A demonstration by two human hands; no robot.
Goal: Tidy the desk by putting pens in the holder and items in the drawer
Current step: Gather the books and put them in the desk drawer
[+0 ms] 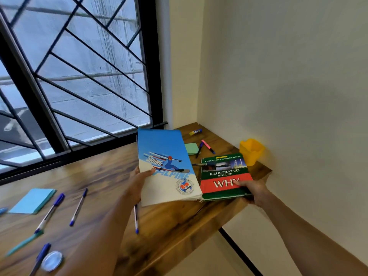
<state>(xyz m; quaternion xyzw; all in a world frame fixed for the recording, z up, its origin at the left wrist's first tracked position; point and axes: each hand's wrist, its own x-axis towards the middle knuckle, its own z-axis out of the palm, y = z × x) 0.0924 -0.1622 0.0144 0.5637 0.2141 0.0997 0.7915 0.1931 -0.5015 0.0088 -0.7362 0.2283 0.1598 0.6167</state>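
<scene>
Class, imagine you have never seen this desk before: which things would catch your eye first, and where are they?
First the two books at the desk's right end: a blue skiing notebook gripped by the left hand, and beside it a green and red book held by the right hand. Next the yellow holder against the wall behind them, then the blue pens scattered at the left.

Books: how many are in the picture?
2. The left hand holds the blue skiing notebook; the right hand holds the green-and-red WHY book. They lie side by side, edges touching.
</scene>
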